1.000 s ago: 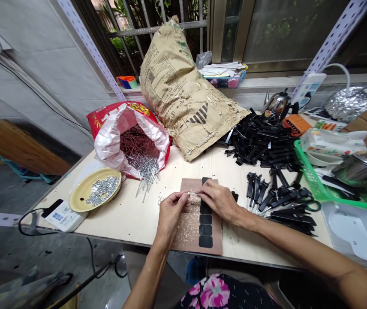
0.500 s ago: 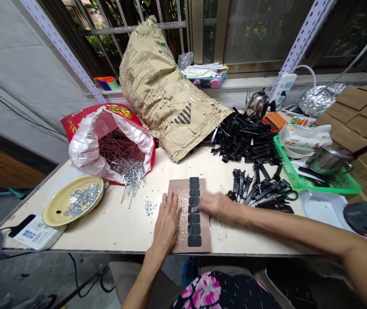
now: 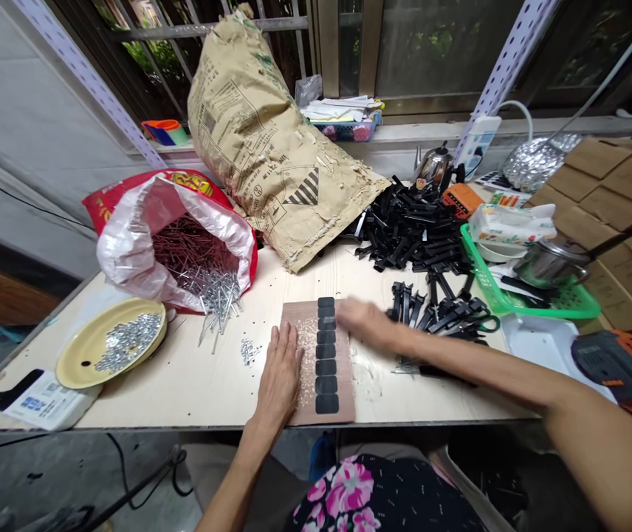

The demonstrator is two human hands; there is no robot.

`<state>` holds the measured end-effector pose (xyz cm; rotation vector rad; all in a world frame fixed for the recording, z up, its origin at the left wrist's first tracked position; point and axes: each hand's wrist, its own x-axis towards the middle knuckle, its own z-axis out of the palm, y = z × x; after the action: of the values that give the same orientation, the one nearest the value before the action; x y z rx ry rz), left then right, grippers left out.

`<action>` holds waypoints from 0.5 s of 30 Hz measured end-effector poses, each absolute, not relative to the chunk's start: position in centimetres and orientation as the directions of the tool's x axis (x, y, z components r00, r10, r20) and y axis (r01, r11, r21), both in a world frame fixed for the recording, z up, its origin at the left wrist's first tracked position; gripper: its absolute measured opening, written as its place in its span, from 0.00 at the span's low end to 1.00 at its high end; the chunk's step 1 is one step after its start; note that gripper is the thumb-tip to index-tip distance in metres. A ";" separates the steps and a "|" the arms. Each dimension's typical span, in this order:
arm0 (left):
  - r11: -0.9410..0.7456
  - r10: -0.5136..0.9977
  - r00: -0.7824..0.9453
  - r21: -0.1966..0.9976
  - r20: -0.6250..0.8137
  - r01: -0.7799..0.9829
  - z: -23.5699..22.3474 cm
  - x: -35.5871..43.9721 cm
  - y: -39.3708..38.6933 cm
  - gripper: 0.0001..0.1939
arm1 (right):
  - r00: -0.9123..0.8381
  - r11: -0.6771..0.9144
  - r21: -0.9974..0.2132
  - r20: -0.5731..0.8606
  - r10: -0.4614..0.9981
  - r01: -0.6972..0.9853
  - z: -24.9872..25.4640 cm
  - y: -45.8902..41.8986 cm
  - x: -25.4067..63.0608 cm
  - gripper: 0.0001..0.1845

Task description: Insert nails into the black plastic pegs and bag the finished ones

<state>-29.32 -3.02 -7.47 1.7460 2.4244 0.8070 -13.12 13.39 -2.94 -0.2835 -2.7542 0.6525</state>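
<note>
Head view, nearest first: a floral garment (image 3: 349, 484) shows at the table (image 3: 210, 395) edge. Just beyond, a brown board (image 3: 346, 399) lies flat on the tabletop, a column of black pads (image 3: 325, 367) running along it and pale specks scattered to their left. The left hand (image 3: 279, 373) lies open, palm down and fingers extended close together, pressed on the board's left edge, gripping nothing. The right hand (image 3: 368, 325) is at the board's upper right, beside the upper pads, its fingers curled in; motion blur hides the fingertips, so I cannot tell how tightly they close or whether they hold anything. Left of the board sit loose silver bits (image 3: 249, 352); farther left, a yellow dish (image 3: 80, 347) holds more. Black clips (image 3: 443, 314) lie right of the right hand. Farther off stand a red bag (image 3: 100, 198) spilling nails (image 3: 217, 295) and a paper sack (image 3: 277, 148).
</note>
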 end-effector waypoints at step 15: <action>0.204 0.909 -0.298 0.310 0.293 0.928 -8.2 -29.8 -2.8 0.25 | -0.962 0.964 -0.260 0.273 0.025 -0.049 -3.8 11.5 -12.4 0.14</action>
<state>-29.82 -2.76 -8.23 1.8878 2.4723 0.6932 -12.42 11.53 -3.75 0.0172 -2.8383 0.3857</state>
